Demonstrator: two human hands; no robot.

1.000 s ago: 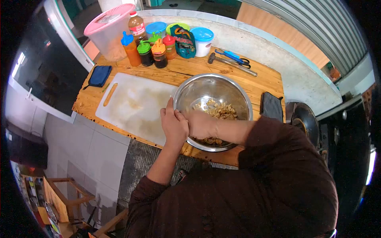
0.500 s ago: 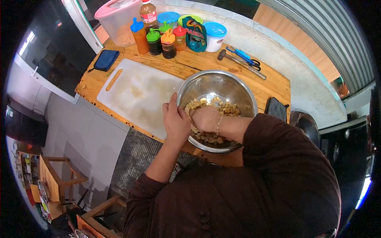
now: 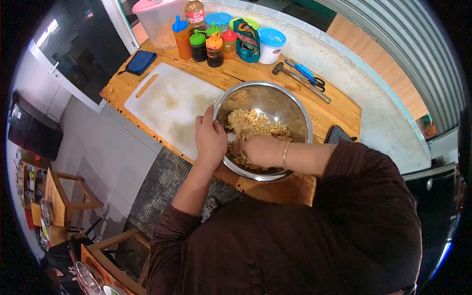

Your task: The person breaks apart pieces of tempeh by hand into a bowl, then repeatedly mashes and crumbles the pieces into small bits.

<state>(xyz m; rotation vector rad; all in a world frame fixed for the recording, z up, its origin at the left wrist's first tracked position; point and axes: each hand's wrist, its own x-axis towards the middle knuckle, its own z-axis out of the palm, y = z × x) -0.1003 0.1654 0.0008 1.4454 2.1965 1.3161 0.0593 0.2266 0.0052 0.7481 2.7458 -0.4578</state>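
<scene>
Blurred and partly buried in food, the fingers of a person's right hand (image 3: 263,150), a gold-coloured bracelet (image 3: 285,155) at its wrist, could not be told apart or together. The left hand (image 3: 210,140) touched the bowl's left rim, its thumb and forefinger apart; whether they clamped it could not be told.

The crumbly tan-and-brown food mixture (image 3: 248,120) lay inside a round, shiny stainless-steel bowl (image 3: 293,108), paler and lumpy on the far side, darker near the hand, with bits stuck to the wall. The bowl stood by the near edge of a wooden table (image 3: 334,105), its left rim beside a stained white plastic cutting board (image 3: 169,105).

Half a second earlier, less of the pale mixture had shown beyond the right hand.

Toward the far edge, a teal pouch (image 3: 247,44) bore red capitals including "ANG"; a brown bottle (image 3: 195,14) wore a pink-and-white label too small to read. A metal hammer (image 3: 301,81) lay toward the far right corner.
</scene>
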